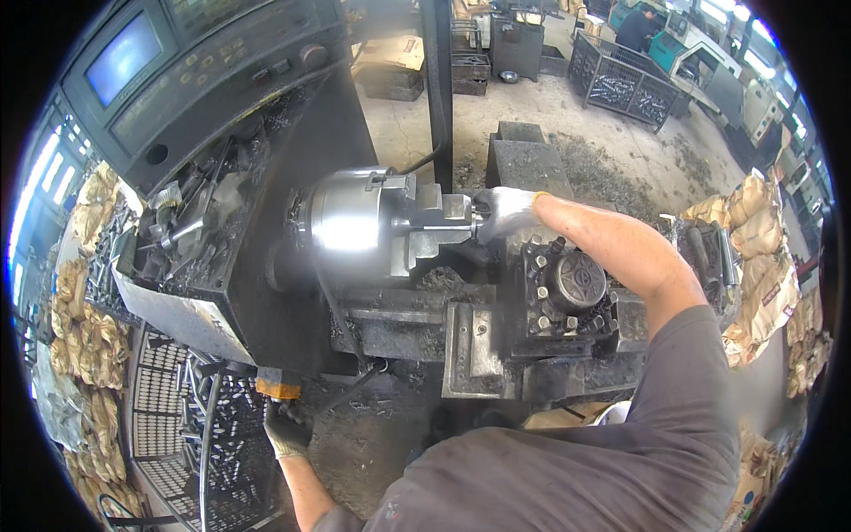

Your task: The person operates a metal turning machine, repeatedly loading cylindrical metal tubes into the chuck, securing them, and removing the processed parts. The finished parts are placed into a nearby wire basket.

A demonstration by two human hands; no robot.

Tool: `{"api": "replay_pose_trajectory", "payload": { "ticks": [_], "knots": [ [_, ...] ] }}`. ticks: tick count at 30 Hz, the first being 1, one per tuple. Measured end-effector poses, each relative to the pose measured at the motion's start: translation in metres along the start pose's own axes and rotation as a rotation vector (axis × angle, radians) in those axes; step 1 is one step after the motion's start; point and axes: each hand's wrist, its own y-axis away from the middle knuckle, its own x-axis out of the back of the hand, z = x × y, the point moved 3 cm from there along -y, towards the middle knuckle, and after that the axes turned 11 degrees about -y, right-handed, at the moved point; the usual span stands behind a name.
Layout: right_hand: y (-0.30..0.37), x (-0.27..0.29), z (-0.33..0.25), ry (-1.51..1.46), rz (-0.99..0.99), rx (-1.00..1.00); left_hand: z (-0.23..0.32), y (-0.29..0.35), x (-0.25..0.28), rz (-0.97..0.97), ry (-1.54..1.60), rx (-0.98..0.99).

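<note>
My right hand [510,214], in a pale work glove, reaches over the lathe to the chuck [350,222]. Its fingers are closed round the end of a small metal workpiece [480,215] at the stepped chuck jaws [429,206]; the hand covers most of this piece. Low on the left, my gloved left hand [288,434] is just under an orange-yellow block [278,387] below the machine's front. Its fingers are dark and partly hidden, so their grip does not show. Right of the chuck stands the tool post [572,288] with its round cap and several bolts.
A control panel with a lit screen [126,58] stands upper left, above a chip-strewn tray [191,310]. A mesh bin [160,390] of metal pieces is lower left. Brown sacks [758,266] are stacked at right. Far back, a person [635,31] is beside another machine.
</note>
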Motion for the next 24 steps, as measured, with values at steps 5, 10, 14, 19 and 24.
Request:
{"api": "replay_pose_trajectory", "payload": {
  "ticks": [5, 10, 14, 19, 24],
  "knots": [
    [0.030, 0.008, -0.009, 0.278, 0.194, 0.037, 0.005, -0.023, 0.000, 0.126, -0.312, -0.378],
    [0.138, -0.001, -0.046, -0.150, 0.666, 0.284, 0.010, -0.002, 0.016, 0.392, -0.705, -0.498],
    [0.232, -0.076, -0.050, -0.286, 0.794, 0.380, 0.048, 0.086, -0.068, 0.567, -1.020, -1.173],
    [0.279, -0.173, -0.047, -0.453, 0.641, 0.301, 0.106, 0.150, -0.251, 0.198, -1.053, -2.003],
    [0.287, -0.229, 0.003, -0.679, 0.661, 0.043, 0.183, 0.106, -0.444, 0.182, -1.364, -1.924]
  ]
}}
